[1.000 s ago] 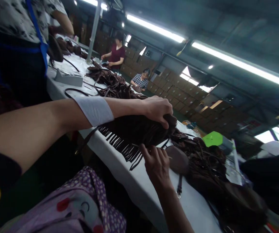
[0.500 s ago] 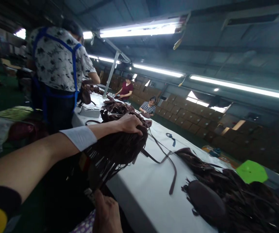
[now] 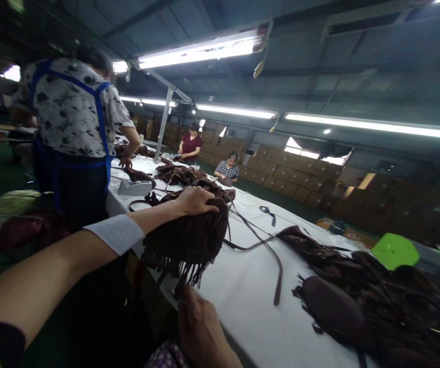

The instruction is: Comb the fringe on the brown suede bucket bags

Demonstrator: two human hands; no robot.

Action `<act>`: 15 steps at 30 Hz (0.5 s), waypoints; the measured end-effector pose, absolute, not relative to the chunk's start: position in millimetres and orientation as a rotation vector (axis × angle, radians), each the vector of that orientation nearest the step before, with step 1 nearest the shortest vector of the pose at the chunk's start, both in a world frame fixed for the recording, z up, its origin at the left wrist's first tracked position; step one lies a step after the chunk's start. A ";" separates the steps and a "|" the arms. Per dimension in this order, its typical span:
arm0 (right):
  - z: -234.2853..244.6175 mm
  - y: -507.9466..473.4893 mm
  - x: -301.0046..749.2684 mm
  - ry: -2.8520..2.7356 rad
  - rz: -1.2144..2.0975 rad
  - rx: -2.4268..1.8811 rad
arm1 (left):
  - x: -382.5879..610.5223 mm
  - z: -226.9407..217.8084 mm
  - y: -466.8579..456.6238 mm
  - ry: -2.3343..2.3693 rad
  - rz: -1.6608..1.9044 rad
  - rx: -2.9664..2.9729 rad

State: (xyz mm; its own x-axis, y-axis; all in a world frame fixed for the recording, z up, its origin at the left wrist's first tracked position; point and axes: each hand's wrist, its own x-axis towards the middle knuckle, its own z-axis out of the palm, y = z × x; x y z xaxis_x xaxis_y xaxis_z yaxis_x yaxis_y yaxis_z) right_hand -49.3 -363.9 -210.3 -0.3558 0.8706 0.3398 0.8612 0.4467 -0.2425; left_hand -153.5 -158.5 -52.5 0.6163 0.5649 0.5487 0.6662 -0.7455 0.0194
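Observation:
A dark brown fringed bag (image 3: 189, 230) hangs at the near edge of the white-covered table (image 3: 238, 286), its fringe strands dangling downward. My left hand (image 3: 197, 200) grips it by the top, with thumb and fingers closed on the brown material. Below the fringe, my right hand (image 3: 200, 319) is closed with its fingers curled. Its fingertips sit close to the lowest strands, and what they hold, if anything, I cannot make out. A long brown strap (image 3: 277, 276) trails across the table to the right of the bag.
Brown bags (image 3: 388, 301) are heaped at the right beside a bright green object (image 3: 396, 250). A dark blue looped item (image 3: 269, 212) lies mid-table. More brown pieces (image 3: 181, 174) are piled farther back. A co-worker in blue straps (image 3: 74, 112) stands left; two other people work across the table.
My right hand has moved up and to the right, closer to the fringe. The swept-out strands now hang straighter. My left hand keeps its hold, and the view has shifted slightly.

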 end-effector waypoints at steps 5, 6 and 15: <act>-201.2 -359.3 -56.8 -2.379 -0.032 -1.592 | -148.2 -53.9 -153.3 -1.030 -0.758 -2.631; -207.3 -359.5 -61.3 -2.413 -0.019 -1.610 | -146.8 -55.3 -151.7 -1.045 -0.757 -2.617; -268.5 -386.1 -93.5 -2.276 0.053 -1.532 | -140.6 -80.6 -142.3 -1.225 -0.717 -2.589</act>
